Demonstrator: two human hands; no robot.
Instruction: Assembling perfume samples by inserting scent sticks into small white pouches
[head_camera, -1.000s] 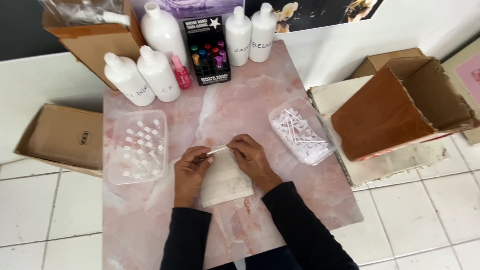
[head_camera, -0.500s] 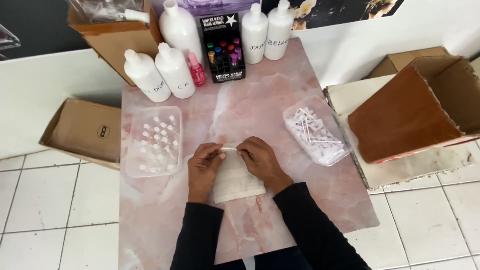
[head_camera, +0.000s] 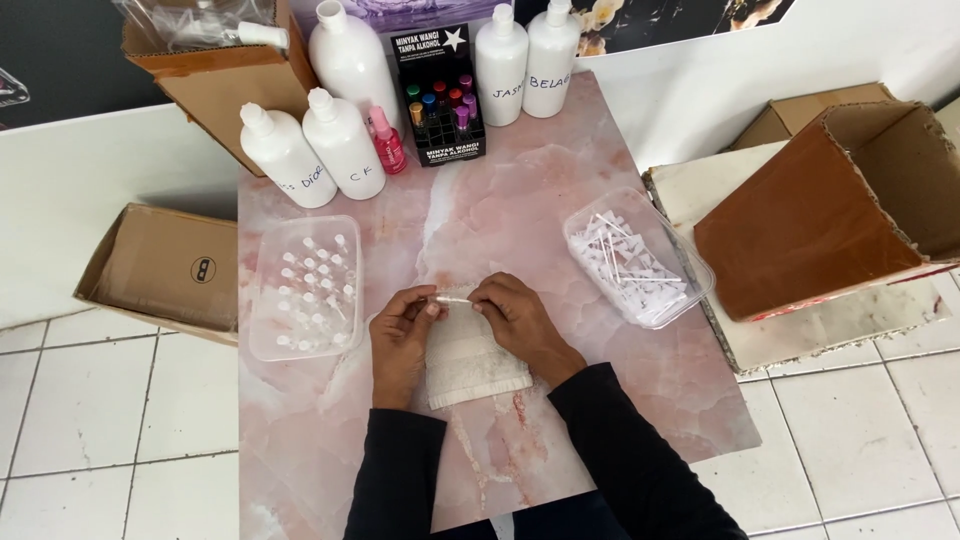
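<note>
Pinching a small clear vial (head_camera: 452, 299) between them, the left hand (head_camera: 400, 340) and the right hand (head_camera: 515, 318) meet near the middle of the pink marble desk (head_camera: 520, 200), closer to its near edge. The vial lies level, its left end caught between the left thumb and forefinger, its right end nipped by the right fingertips (head_camera: 480, 297); the other fingers of both hands are curled in. Just under the hands a white cloth (head_camera: 470, 365) lies flat on the desk, reaching toward the near edge. By the left edge sits a clear tray of small vials (head_camera: 305, 290), standing upright in rows. By the right edge a clear tub of white sticks (head_camera: 635, 258) lies at an angle. Along the far edge stand white bottles (head_camera: 345, 145) and a black display box (head_camera: 438, 95) of coloured vials.
</note>
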